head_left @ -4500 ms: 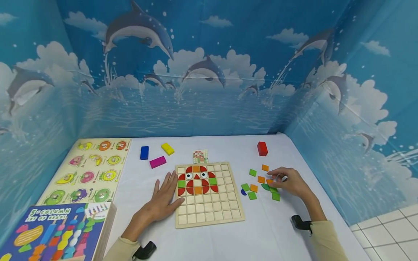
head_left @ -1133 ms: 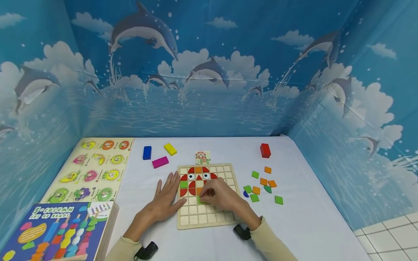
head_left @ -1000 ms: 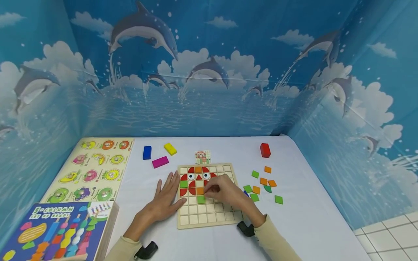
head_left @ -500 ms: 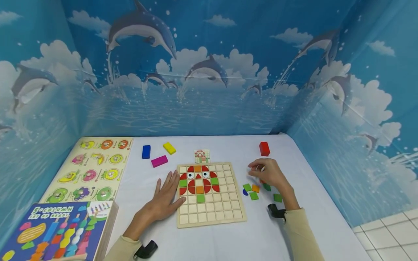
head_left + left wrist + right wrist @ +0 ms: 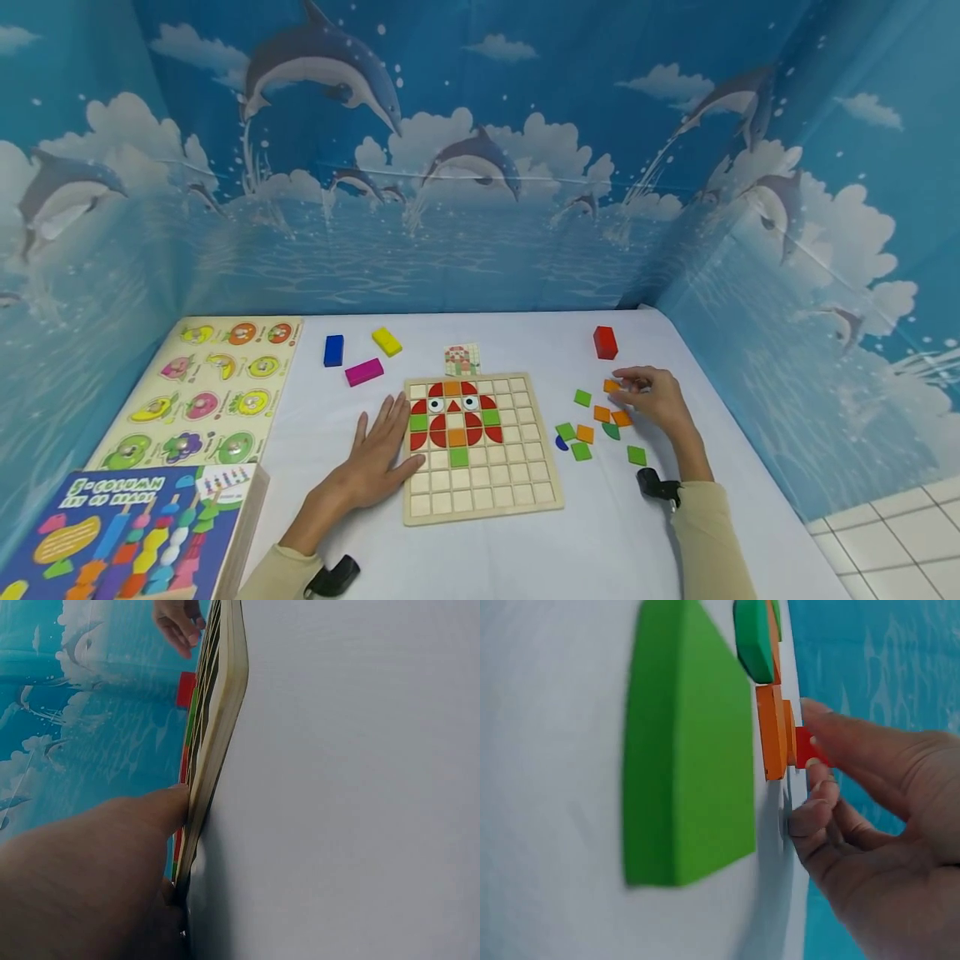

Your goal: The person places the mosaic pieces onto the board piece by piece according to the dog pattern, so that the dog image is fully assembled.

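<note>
My left hand lies spread on the table, its fingers along the left edge of a wooden grid board. In the left wrist view the thumb touches the board's side. Red, green and orange tiles form an owl-like figure on the board, with a green tile below its middle. At the right, my right hand has its fingertips right at a small orange tile. In the right wrist view, its thumb and fingers stand apart, and a large green tile fills the foreground.
Loose green and orange tiles, a dark green piece and a blue one lie right of the board. A pattern card and blue, yellow, magenta and red blocks stand behind. A fruit puzzle and boxed bead set occupy the left.
The right hand set a green tile on the board below the orange one, let go and moved back right to the loose tiles. The left hand stayed by the board.
</note>
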Tool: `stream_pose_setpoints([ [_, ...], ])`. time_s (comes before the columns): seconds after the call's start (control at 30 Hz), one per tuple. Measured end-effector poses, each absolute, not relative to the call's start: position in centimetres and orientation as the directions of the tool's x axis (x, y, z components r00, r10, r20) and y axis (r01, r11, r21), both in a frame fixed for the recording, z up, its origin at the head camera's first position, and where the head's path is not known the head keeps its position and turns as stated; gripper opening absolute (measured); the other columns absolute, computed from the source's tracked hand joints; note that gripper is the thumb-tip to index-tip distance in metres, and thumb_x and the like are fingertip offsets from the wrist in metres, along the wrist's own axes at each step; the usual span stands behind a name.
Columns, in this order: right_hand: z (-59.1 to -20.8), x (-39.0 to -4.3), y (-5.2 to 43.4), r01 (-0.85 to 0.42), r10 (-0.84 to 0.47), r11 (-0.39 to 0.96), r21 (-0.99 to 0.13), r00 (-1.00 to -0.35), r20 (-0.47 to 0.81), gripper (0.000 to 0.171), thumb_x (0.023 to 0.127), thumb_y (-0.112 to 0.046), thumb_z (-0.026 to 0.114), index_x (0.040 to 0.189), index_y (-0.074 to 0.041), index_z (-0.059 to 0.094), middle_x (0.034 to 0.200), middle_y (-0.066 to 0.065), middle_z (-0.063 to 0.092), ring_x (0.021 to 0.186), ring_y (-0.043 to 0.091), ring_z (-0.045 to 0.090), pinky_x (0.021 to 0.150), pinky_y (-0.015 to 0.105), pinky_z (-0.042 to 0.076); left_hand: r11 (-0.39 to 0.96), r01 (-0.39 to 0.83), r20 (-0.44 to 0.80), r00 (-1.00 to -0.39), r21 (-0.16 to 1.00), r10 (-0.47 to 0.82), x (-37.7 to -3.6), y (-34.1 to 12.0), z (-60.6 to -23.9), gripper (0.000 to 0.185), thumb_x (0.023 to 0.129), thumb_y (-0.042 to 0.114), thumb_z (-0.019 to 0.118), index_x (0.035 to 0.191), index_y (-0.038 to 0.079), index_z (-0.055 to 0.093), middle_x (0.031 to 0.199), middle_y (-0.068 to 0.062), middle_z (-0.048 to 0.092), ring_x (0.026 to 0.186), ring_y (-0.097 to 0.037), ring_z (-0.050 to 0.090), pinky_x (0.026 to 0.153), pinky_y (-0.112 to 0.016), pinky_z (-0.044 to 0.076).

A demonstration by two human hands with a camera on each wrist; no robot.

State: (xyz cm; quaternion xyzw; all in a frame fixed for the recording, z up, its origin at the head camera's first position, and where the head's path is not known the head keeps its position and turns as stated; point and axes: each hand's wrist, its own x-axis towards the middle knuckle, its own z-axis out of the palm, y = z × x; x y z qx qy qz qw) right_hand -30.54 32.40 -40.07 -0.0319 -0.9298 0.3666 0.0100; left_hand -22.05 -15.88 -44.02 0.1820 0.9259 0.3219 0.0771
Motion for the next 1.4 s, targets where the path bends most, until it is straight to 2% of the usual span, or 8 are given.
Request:
stream_pose_setpoints([
  [0.2, -40.5, -30.4, 32.9, 0.132, 0.097, 0.682, -0.719, -0.991, -0.090, 0.041, 0.097, -0.011, 0.081, 0.135, 0.004, 0.071, 0.104, 0.014, 0.066, 0.099, 0.029, 0.055, 0.069, 0.018, 0.049, 0.718, 0.282, -0.029, -0.921, 0.637, 0.388, -22.0, -15.9, -43.8, 0.095, 0.105, 0.048, 0.065, 0.173, 0.004, 0.015, 0.182, -0.014, 0.007, 0.168, -0.035, -0.005, 0.129, -0.066, -0.010],
  [0.37, -40.7, -30.4, 32.8, 0.157, 0.112, 0.667, -0.728, -0.988, -0.110, 0.037, 0.097, -0.011, 0.082, 0.130, 0.004, 0.074, 0.101, 0.013, 0.065, 0.097, 0.027, 0.054, 0.069, 0.020, 0.048, 0.747, 0.276, -0.042, -0.926, 0.606, 0.375, -22.0, -15.9, -44.4, 0.096, 0.105, 0.047, 0.066, 0.173, 0.006, 0.012, 0.182, -0.010, 0.005, 0.168, -0.033, -0.004, 0.130, -0.065, -0.008],
  [0.77, -40.8, -30.6, 32.3, 0.160, 0.111, 0.699, -0.697, -0.987, -0.116, 0.034, 0.095, -0.012, 0.084, 0.122, 0.005, 0.074, 0.097, 0.011, 0.060, 0.096, 0.028, 0.052, 0.069, 0.025, 0.046, 0.714, 0.296, -0.011, -0.920, 0.634, 0.391, -21.9, -16.2, -44.2, 0.096, 0.105, 0.048, 0.064, 0.173, 0.004, 0.013, 0.182, -0.014, 0.006, 0.168, -0.035, -0.004, 0.129, -0.065, -0.010],
  [0.97, -40.5, -30.7, 32.2, 0.127, 0.083, 0.722, -0.681, -0.992, -0.097, 0.030, 0.095, -0.009, 0.084, 0.118, 0.005, 0.069, 0.095, 0.011, 0.060, 0.092, 0.028, 0.054, 0.068, 0.024, 0.047, 0.732, 0.275, -0.033, -0.926, 0.623, 0.376, -22.0, -16.0, -44.4, 0.097, 0.104, 0.048, 0.066, 0.173, 0.008, 0.012, 0.182, -0.010, 0.004, 0.168, -0.033, -0.004, 0.130, -0.065, -0.008],
  [1.23, -40.1, -30.5, 32.1, 0.106, 0.087, 0.698, -0.708, -0.994, -0.063, 0.026, 0.093, -0.004, 0.084, 0.112, 0.004, 0.068, 0.095, 0.014, 0.067, 0.086, 0.028, 0.059, 0.067, 0.018, 0.052, 0.746, 0.278, -0.030, -0.929, 0.605, 0.370, -22.1, -15.7, -44.7, 0.097, 0.105, 0.049, 0.066, 0.173, 0.008, 0.012, 0.182, -0.009, 0.004, 0.168, -0.032, -0.003, 0.130, -0.065, -0.008],
  [1.4, -39.4, -30.5, 31.7, 0.102, 0.075, 0.680, -0.726, -0.995, -0.070, 0.023, 0.096, -0.008, 0.082, 0.113, 0.003, 0.071, 0.098, 0.015, 0.072, 0.084, 0.027, 0.063, 0.069, 0.022, 0.056, 0.748, 0.275, -0.029, -0.930, 0.604, 0.366, -22.1, -15.7, -44.7, 0.097, 0.104, 0.049, 0.066, 0.174, 0.009, 0.011, 0.183, -0.008, 0.004, 0.168, -0.032, -0.003, 0.130, -0.065, -0.008],
])
